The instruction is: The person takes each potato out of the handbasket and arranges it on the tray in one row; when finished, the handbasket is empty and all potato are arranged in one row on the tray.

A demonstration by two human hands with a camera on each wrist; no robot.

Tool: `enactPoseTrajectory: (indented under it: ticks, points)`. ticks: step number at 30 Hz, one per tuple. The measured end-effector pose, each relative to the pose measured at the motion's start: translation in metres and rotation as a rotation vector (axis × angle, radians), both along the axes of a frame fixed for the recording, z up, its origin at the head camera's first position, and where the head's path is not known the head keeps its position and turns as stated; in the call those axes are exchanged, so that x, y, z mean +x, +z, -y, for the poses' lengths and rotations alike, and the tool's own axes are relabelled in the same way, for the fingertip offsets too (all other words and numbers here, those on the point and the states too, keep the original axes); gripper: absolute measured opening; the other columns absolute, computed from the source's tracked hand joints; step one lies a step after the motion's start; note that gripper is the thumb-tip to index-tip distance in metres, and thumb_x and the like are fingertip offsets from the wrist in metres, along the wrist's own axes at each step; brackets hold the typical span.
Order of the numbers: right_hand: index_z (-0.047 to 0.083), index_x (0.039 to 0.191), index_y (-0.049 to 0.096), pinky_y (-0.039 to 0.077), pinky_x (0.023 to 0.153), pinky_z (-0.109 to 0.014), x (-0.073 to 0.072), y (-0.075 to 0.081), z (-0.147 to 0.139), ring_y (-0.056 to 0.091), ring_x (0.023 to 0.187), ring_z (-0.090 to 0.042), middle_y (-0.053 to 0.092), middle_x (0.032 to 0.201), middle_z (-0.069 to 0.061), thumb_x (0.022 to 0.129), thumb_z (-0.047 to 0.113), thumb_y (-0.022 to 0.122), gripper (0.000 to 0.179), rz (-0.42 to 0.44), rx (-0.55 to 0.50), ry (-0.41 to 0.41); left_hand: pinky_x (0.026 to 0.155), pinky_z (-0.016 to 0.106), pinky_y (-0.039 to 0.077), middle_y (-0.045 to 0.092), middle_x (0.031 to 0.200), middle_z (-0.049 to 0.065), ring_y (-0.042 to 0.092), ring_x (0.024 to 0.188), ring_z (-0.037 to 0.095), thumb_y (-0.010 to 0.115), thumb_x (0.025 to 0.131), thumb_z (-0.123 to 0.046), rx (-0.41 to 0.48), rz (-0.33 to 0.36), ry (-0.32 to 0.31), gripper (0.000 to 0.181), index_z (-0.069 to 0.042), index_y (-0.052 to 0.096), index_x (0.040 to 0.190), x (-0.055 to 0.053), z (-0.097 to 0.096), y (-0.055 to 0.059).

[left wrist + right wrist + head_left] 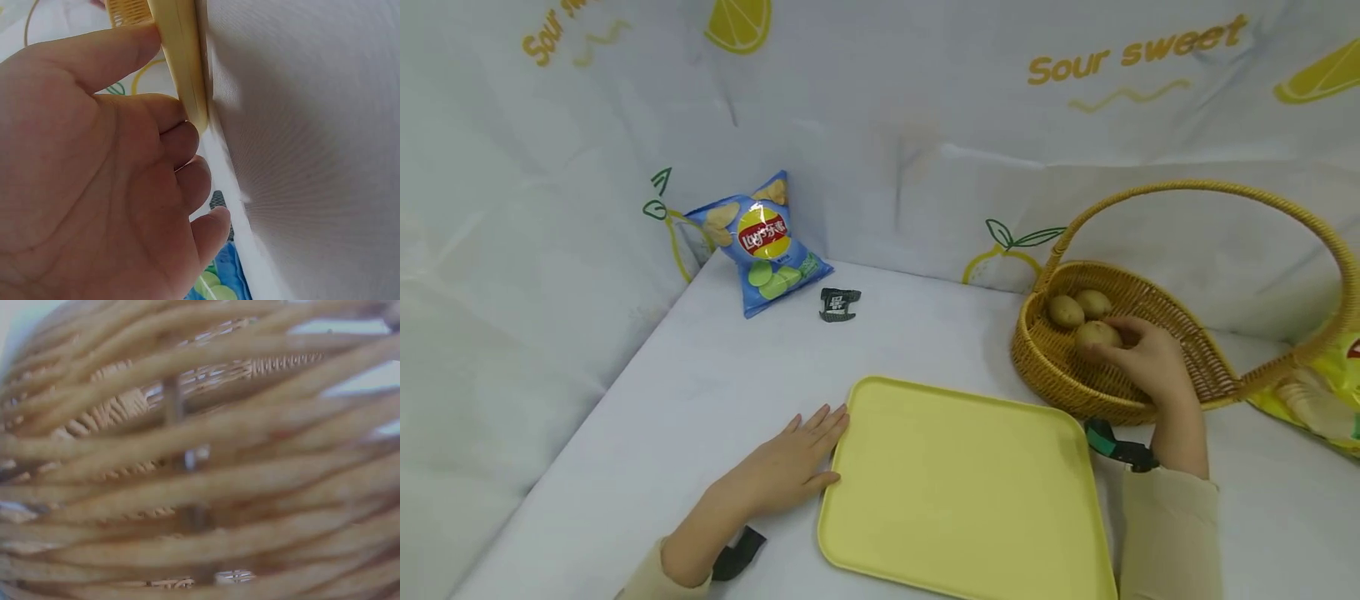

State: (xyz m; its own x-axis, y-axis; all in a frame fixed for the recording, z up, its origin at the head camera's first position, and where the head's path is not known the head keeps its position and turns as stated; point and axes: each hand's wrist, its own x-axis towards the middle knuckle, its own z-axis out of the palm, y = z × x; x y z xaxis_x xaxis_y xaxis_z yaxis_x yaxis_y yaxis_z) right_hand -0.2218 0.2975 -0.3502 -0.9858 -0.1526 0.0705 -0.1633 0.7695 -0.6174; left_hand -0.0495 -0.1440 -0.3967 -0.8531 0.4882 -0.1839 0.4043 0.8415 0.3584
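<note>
My right hand (1152,362) reaches inside the wicker basket (1078,404) and holds a potato (1098,337) between thumb and fingers. Two other potatoes, one on the left (1065,312) and one behind (1093,303), lie in the basket right beside it. The right wrist view is filled by the basket's woven wall (225,487), which hides the hand there. A yellow tray (962,492) lies flat on the table. Along its left edge rests my left hand (790,467), fingers extended, fingertips touching the rim; its palm (94,175) faces the tray edge (184,69) in the left wrist view.
A blue Lay's chip bag (767,242) leans against the backdrop at the back left, with a small dark label-like piece (839,305) on the table near it. The tall handle (1210,185) arches over the basket. A yellow-green bag (1318,392) lies at the far right.
</note>
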Motion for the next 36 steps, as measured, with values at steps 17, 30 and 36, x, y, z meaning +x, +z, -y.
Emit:
enactPoseTrajectory:
  ticks: [17, 30, 36]
  points:
    - [-0.003, 0.128, 0.056, 0.040, 0.069, -0.002, 0.019, 0.027, 0.032, 0.044, 0.093, 0.010, 0.051, 0.104, 0.019, 0.082, 0.021, 0.075, 0.055, -0.229, -0.200, -0.078, 0.113, 0.050, 0.015, 0.014, 0.157, 0.008, 0.010, 0.143, 0.026, 0.049, 0.098, -0.035, -0.005, -0.010, -0.003, 0.067, -0.002, 0.021, 0.149, 0.001, -0.001, -0.003]
    - [-0.005, 0.124, 0.058, 0.048, 0.074, -0.009, 0.036, 0.033, 0.075, 0.055, 0.096, 0.004, 0.058, 0.109, 0.014, 0.082, 0.004, 0.073, 0.046, -0.214, -0.366, 0.173, 0.113, 0.050, 0.014, 0.013, 0.157, 0.010, 0.010, 0.143, 0.026, 0.049, 0.098, -0.033, -0.021, -0.027, -0.015, 0.067, 0.000, 0.020, 0.149, 0.000, -0.005, 0.000]
    - [-0.003, 0.125, 0.058, 0.050, 0.077, -0.013, 0.042, 0.027, 0.102, 0.057, 0.096, 0.000, 0.057, 0.116, -0.007, 0.081, 0.009, 0.075, 0.048, -0.115, -0.377, 0.247, 0.112, 0.051, 0.015, 0.013, 0.156, 0.013, 0.011, 0.143, 0.027, 0.050, 0.098, -0.034, -0.037, -0.043, -0.024, 0.069, 0.003, 0.020, 0.148, 0.000, -0.006, 0.001]
